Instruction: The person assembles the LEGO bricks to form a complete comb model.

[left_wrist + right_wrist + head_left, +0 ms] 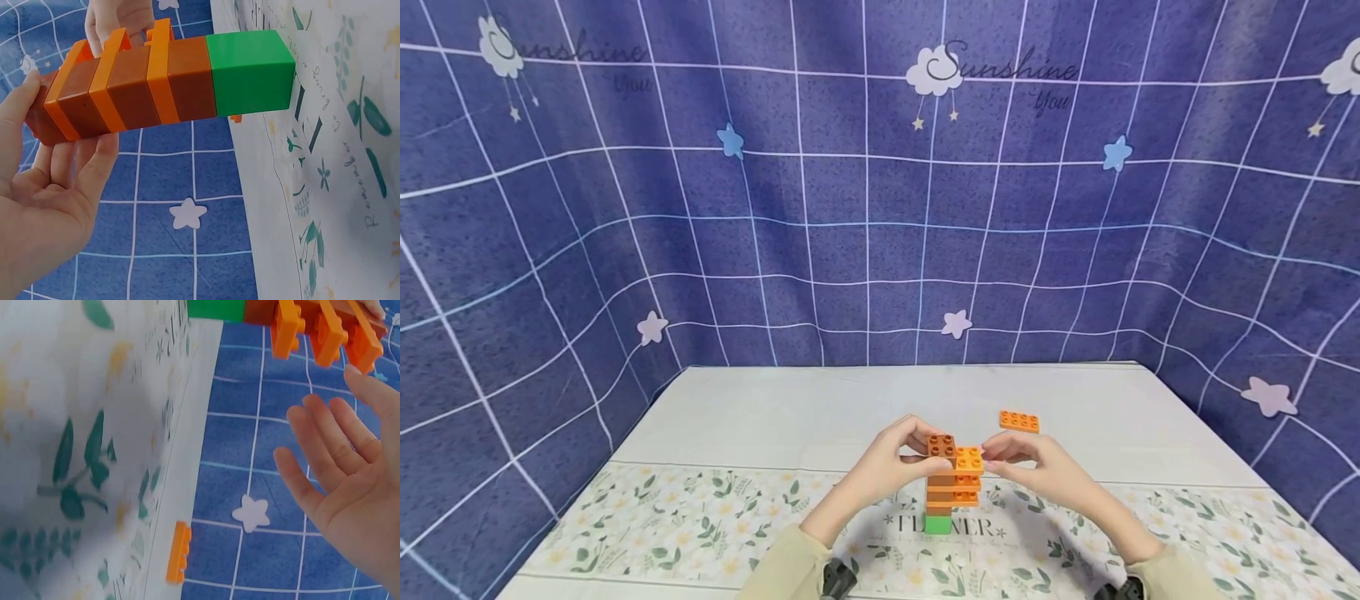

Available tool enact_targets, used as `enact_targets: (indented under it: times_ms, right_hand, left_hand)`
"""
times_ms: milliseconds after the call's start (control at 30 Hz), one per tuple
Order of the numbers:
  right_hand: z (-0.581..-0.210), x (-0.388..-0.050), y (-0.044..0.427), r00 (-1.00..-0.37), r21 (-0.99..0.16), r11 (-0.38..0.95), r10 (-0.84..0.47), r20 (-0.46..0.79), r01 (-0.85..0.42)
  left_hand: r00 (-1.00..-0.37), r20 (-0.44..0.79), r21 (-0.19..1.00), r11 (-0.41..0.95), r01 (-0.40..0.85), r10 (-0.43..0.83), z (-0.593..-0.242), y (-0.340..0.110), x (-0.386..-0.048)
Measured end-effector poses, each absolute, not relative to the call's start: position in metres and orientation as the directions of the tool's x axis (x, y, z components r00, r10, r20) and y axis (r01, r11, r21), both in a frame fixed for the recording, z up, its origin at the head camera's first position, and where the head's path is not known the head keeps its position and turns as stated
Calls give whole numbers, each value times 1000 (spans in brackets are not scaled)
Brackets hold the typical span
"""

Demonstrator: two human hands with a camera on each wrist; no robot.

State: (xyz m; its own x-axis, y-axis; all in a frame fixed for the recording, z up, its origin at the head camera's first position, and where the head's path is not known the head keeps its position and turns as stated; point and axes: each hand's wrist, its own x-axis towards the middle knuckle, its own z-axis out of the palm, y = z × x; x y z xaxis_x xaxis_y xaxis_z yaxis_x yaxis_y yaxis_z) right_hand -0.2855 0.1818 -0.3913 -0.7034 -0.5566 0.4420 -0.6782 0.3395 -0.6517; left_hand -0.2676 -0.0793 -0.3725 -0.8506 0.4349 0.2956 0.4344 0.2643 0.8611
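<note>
A toy brick tower stands upright on the table, with a green brick point(937, 524) at its base. Above it, brown bricks point(128, 75) alternate with thin orange plates point(326, 339) that jut out to the right. My left hand point(891, 467) grips the topmost brown brick point(942, 445), thumb on the near side and fingers behind. Beside the uppermost orange plate point(969, 459) is my right hand point(1045, 468), its fingers loosely extended and holding nothing. Its thumb tip lies at that plate's edge; whether they touch I cannot tell.
A loose orange plate point(1019, 421) lies on the white table point(775, 417) behind the right hand. A floral cloth point(715, 517) covers the table's near part. Blue gridded curtains point(865, 208) enclose the back and sides.
</note>
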Motion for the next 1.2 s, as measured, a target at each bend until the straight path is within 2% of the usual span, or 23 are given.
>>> enact_targets:
  times_ms: [600,967,1200]
  right_hand:
    - [-394,-302,206,-811,-679,462,-449,376,-570]
    - [-398,-321,214,-806,-651,479,-417,421,-588]
    - [-402,-329,217,-833,-647,527,-400,383,-551]
  left_hand:
    - [-869,245,884,268,382,430,-374,-78,-266]
    - [-867,262,879,266,396,424,-376,-78,-269]
    - [-870,254,885,261,385,422,-376,-78,-268]
